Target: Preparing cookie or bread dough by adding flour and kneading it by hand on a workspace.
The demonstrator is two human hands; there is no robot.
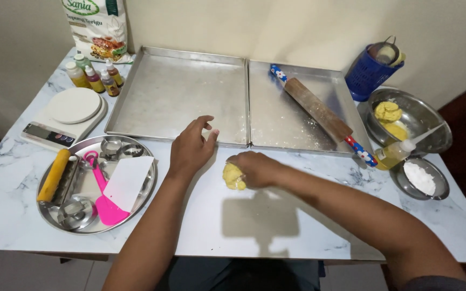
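The right hand (255, 168) is cupped over a lump of yellow dough (233, 177), fingers curled onto it and pressing it on the marble table (319, 172). The dough lies just in front of the seam where the two baking trays meet. The left hand (191, 148) is empty, fingers loosely bent, resting at the front rim of the left baking tray (173, 91), holding nothing.

That left tray is bare metal with a light dusting of white. The right baking tray (292, 116), touching it side by side, carries a wooden rolling pin (319, 113) lying aslant, its painted handle poking over the front rim.

To the right of the trays, a steel bowl (427, 121) holds more yellow dough and a small plastic bottle of yellow liquid leaning on its rim. Just in front of it, a smaller steel dish (439, 180) holds white powder. Behind the bowl stands a blue cup (367, 73) with utensils.

Left of the trays, a round steel plate (47, 213) holds metal cutters, a pink spatula (102, 196), a white scraper (128, 180) and a yellow-handled tool.
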